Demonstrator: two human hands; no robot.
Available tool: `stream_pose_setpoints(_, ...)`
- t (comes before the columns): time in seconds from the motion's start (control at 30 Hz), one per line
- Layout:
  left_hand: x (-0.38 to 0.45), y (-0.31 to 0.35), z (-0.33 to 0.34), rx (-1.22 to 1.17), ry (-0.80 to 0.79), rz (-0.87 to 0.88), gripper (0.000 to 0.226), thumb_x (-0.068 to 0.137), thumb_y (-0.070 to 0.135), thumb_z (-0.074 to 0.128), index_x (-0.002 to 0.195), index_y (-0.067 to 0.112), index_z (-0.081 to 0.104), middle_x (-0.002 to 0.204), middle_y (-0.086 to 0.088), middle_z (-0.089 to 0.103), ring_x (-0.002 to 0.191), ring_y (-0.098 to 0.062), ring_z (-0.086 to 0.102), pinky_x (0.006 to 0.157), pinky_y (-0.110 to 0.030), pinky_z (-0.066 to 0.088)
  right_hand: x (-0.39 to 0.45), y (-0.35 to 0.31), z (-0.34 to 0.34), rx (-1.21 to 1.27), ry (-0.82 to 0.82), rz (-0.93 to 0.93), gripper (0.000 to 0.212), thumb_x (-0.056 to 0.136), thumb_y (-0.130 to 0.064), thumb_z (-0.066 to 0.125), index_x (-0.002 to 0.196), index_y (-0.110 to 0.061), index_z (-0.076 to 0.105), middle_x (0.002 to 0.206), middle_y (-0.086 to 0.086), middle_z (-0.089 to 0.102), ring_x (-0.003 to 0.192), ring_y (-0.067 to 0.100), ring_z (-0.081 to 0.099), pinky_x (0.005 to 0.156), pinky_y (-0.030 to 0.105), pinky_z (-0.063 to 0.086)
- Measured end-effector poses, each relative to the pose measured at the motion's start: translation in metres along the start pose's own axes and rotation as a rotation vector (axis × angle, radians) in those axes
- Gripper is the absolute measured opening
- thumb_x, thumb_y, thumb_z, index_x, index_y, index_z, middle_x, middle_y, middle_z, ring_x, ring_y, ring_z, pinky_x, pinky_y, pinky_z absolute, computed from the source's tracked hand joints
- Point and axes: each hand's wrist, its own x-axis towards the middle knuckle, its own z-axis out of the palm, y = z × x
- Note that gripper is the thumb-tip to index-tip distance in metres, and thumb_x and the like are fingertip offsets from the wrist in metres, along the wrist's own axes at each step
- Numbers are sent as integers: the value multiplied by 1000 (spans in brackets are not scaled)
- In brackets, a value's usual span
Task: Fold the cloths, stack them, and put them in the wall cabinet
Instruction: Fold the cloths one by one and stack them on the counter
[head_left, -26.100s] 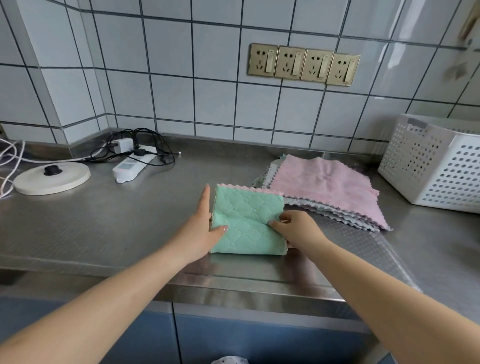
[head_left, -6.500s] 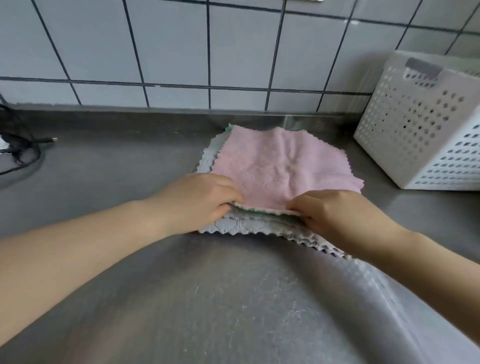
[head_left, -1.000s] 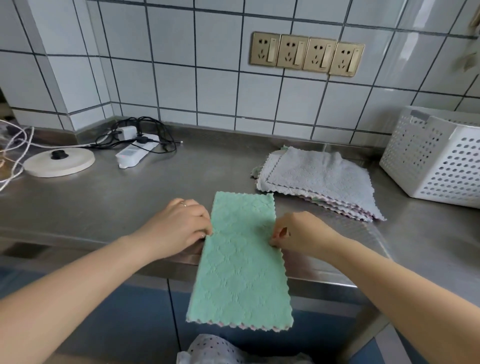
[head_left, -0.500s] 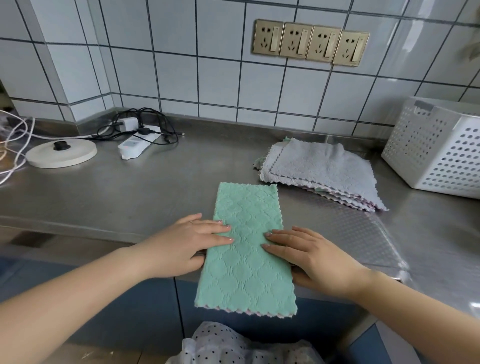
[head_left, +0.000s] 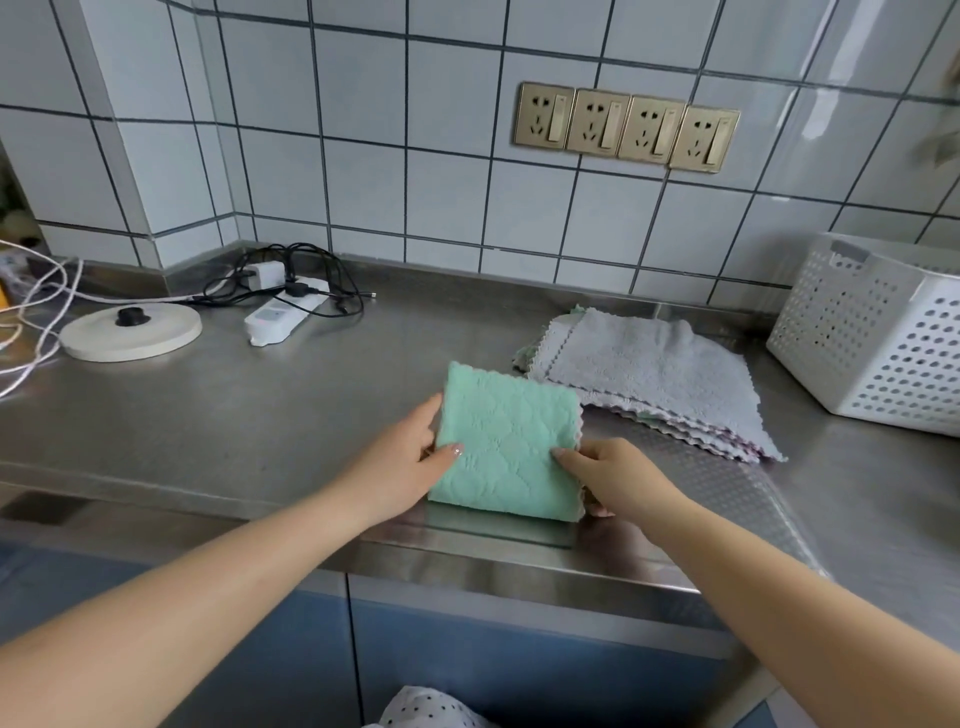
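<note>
mint-green quilted microfibre cloth (head_left: 506, 446), folded to a neat square, lies on the brushed steel counter (head_left: 223, 415) near its front edge. the left hand (head_left: 400, 467) grips its left edge, thumb on top and fingers along the side; the right hand (head_left: 615, 480) pinches the near right corner, fingertips on top. just beside it, to the right and further back, sits the pile of unfolded cloths with a grey scalloped one on top (head_left: 654, 379), pink and green edges peeking beneath. beyond stands a white perforated plastic basket (head_left: 878, 332). by my reading this fold looks finished, several cloths are still unfolded, and stacking and the wall cabinet, not in view, are still ahead.
</note>
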Motion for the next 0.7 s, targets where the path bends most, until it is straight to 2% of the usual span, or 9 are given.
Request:
stream_pose_setpoints(0.03,3,-1,1,20,-4,-44,62,94,23,53,145,34,21,72,-4,60,62,-8,58,66,-25,45,4,-1,0,-8,-6,30,33,94,-34,55,72,-10,56,52,1,46,44,15,46,46,22,41)
stream_pose_setpoints(0.07,8,-2,1,92,-10,-82,73,93,25,53,149,35,8,87,-17,61,63,-15,57,67,-30,45,9,-3,0,-36,-4,41,31,93,-34,55,74,-10,57,52,1,46,44,14,45,45,21,40)
stream_pose_setpoints(0.1,13,-3,1,162,-26,-98,73,93,25,53,149,35,6,94,-23,56,62,-16,53,66,-29,43,13,-3,0,-86,5,40,31,93,-35,56,73,-11,56,53,1,47,45,14,46,46,21,40)
stream_pose_setpoints(0.2,25,-3,0,307,-90,-93,49,94,22,51,142,25,40,110,-8,60,76,-13,55,75,-21,37,23,-3,-1,-214,29,24,36,91,-35,58,64,-12,49,53,0,50,48,14,50,56,28,46)
stream_pose_setpoints(0.27,30,0,0,352,-105,-113,41,95,23,51,135,21,50,108,-4,60,89,-16,56,78,-20,37,27,-3,-2,-195,9,56,35,90,-33,59,64,-12,49,55,3,52,50,17,53,61,33,54)
stream_pose_setpoints(0.37,34,4,3,414,-98,-102,41,95,25,49,136,21,48,121,-6,60,107,-19,56,82,-21,38,28,-7,-3,-120,-40,129,29,92,-31,57,70,-12,53,58,3,52,48,17,54,62,34,57)
stream_pose_setpoints(0.43,37,5,4,452,-76,-94,41,96,25,47,137,21,46,125,-7,58,108,-21,56,79,-23,37,28,-9,-3,-98,-58,151,24,94,-31,55,81,-11,59,62,3,54,50,17,56,66,36,58)
stream_pose_setpoints(0.53,41,3,7,527,-74,-87,43,97,26,44,139,21,43,129,-7,52,114,-23,51,86,-26,38,31,-10,-3,-77,-58,168,24,95,-31,53,94,-9,63,64,4,56,53,19,57,71,41,58)
stream_pose_setpoints(0.7,45,2,9,640,-124,-94,41,96,28,42,136,23,45,123,-4,50,113,-23,50,91,-31,44,33,-11,-3,-87,-46,176,25,93,-32,55,93,-9,63,63,4,57,48,17,56,56,30,56)
